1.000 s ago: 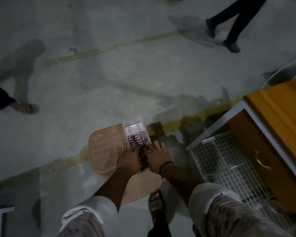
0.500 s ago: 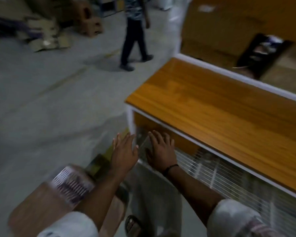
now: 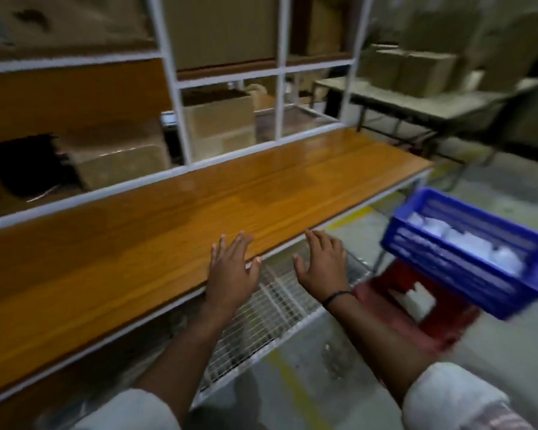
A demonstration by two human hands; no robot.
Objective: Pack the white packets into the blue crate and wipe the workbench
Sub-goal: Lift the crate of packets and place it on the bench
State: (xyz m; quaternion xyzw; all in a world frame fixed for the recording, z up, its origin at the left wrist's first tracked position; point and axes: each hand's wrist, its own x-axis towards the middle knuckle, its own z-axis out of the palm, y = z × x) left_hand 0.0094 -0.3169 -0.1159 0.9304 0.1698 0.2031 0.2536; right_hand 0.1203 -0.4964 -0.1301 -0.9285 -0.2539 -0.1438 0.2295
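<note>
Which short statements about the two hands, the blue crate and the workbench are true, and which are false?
1. The blue plastic crate holds white packets. True.
2. The left hand grips a cloth. False: it is open and holds nothing.
3. The blue plastic crate stands on the orange-brown wooden workbench top. False: it is to the right of the bench, above a red plastic object.
4. The right hand has a dark band at its wrist. True.
</note>
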